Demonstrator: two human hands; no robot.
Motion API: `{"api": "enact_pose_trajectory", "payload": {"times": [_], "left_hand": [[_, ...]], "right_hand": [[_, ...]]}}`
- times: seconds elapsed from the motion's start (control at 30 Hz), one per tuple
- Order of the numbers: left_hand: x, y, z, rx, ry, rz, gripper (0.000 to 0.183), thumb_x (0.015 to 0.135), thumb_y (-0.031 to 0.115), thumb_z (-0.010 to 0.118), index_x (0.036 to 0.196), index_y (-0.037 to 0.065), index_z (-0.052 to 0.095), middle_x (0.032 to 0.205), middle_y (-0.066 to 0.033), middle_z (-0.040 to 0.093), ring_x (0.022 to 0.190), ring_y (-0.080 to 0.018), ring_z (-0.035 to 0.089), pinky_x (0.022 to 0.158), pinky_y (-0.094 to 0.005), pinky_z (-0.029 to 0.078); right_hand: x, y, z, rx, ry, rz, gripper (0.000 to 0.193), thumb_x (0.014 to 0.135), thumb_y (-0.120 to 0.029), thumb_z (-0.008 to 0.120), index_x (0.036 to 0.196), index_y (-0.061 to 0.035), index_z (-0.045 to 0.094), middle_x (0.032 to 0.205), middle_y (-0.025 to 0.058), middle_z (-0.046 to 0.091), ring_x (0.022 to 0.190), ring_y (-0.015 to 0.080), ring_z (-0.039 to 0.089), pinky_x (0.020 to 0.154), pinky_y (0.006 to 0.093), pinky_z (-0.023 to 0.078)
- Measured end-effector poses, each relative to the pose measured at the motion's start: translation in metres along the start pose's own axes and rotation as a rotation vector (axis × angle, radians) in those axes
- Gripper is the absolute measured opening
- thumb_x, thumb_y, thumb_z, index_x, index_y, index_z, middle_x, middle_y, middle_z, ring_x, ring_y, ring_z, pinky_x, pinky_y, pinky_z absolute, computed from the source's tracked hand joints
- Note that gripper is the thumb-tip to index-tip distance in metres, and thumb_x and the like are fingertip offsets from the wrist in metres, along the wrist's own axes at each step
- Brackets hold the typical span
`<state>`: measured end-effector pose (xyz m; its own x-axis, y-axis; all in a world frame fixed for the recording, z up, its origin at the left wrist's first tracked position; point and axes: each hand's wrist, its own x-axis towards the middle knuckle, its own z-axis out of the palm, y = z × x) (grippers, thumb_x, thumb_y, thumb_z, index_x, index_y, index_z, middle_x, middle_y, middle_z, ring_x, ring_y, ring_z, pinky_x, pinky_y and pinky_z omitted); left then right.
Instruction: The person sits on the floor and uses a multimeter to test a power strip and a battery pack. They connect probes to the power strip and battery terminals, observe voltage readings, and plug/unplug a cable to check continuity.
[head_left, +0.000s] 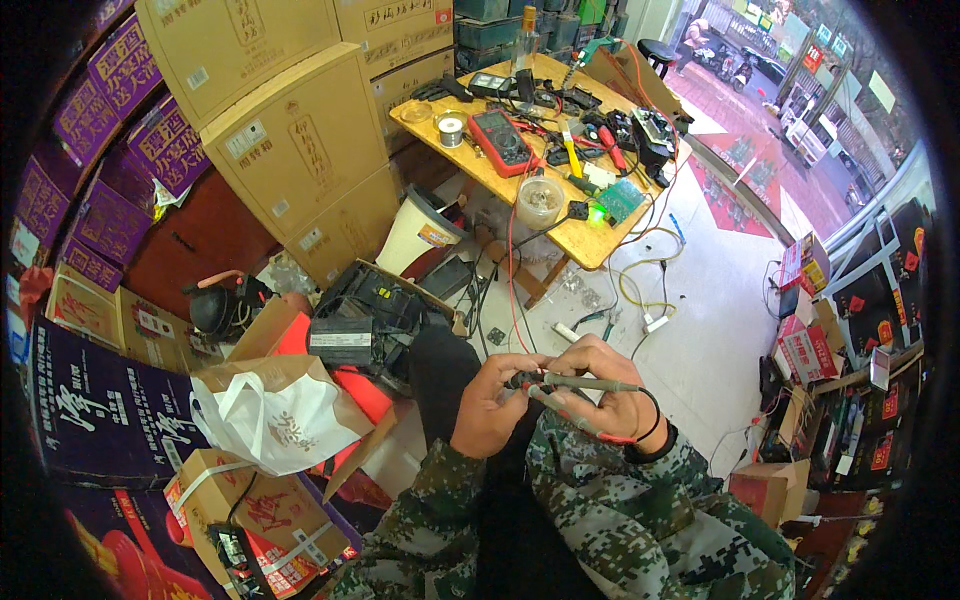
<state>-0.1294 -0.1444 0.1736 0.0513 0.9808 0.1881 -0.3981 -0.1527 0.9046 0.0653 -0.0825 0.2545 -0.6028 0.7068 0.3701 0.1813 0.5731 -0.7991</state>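
Note:
My left hand is closed, its thumb and fingers pinching a small dark part whose kind I cannot make out. Close beside it, my right hand grips two slim test probes. The upper grey-green probe lies across the fingers, its tip end at the dark part, with a black lead looping from its back end. Below it, the second probe is partly hidden by my fingers and ends in a red lead. On the wooden table ahead lies a red multimeter.
The wooden table carries a solder spool, a clear tub, a green circuit board and tangled wires. Left stand stacked cartons, a white bin and a box with black battery-like packs. Cables cross the floor.

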Motion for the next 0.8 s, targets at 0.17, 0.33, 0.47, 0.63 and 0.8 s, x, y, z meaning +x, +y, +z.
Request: {"api": "enact_pose_trajectory", "payload": {"times": [0.17, 0.33, 0.47, 0.63, 0.8], "left_hand": [[-0.003, 0.000, -0.003, -0.012, 0.002, -0.048, 0.037, 0.093, -0.014, 0.050, 0.127, 0.001, 0.053, 0.136, -0.0165, 0.062, 0.132, -0.0224, 0.056, 0.110, -0.0360, 0.043], [-0.005, -0.001, -0.002, -0.019, 0.012, -0.081, 0.036, 0.095, -0.011, 0.054, 0.129, 0.002, 0.053, 0.134, -0.0145, 0.062, 0.130, -0.0218, 0.057, 0.108, -0.0354, 0.045], [-0.005, 0.000, -0.001, 0.022, -0.026, -0.121, 0.036, 0.097, -0.008, 0.058, 0.131, 0.003, 0.051, 0.134, -0.0146, 0.062, 0.128, -0.0228, 0.059, 0.105, -0.0365, 0.049], [-0.001, -0.004, -0.004, 0.019, -0.075, -0.022, 0.038, 0.100, -0.004, 0.060, 0.135, 0.005, 0.049, 0.143, -0.0185, 0.057, 0.127, -0.0244, 0.060, 0.104, -0.0412, 0.051], [0.002, -0.018, -0.013, 0.023, -0.043, 0.051, 0.039, 0.100, 0.002, 0.065, 0.139, 0.006, 0.058, 0.142, -0.0170, 0.059, 0.125, -0.0252, 0.061, 0.102, -0.0445, 0.052]], "right_hand": [[0.005, -0.008, -0.009, 0.000, -0.032, -0.040, 0.046, 0.077, -0.011, 0.085, 0.121, -0.0070, 0.072, 0.109, 0.0124, 0.068, 0.100, 0.0280, 0.066, 0.085, 0.0383, 0.053], [0.006, -0.013, -0.015, 0.096, -0.092, -0.056, 0.052, 0.076, -0.010, 0.085, 0.127, -0.0101, 0.073, 0.116, 0.0125, 0.067, 0.105, 0.0290, 0.066, 0.091, 0.0376, 0.053], [0.006, -0.016, -0.024, 0.250, -0.238, -0.058, 0.041, 0.085, -0.009, 0.080, 0.125, -0.0083, 0.074, 0.115, 0.0122, 0.067, 0.106, 0.0286, 0.065, 0.091, 0.0381, 0.052], [0.011, -0.016, -0.024, 0.150, -0.248, -0.178, 0.024, 0.095, -0.009, 0.069, 0.118, -0.0065, 0.073, 0.107, 0.0132, 0.069, 0.101, 0.0318, 0.066, 0.090, 0.0414, 0.053], [0.010, -0.017, -0.029, 0.177, -0.209, -0.082, 0.024, 0.095, -0.013, 0.069, 0.117, -0.0058, 0.074, 0.101, 0.0126, 0.071, 0.095, 0.0316, 0.068, 0.086, 0.0400, 0.053]]}}
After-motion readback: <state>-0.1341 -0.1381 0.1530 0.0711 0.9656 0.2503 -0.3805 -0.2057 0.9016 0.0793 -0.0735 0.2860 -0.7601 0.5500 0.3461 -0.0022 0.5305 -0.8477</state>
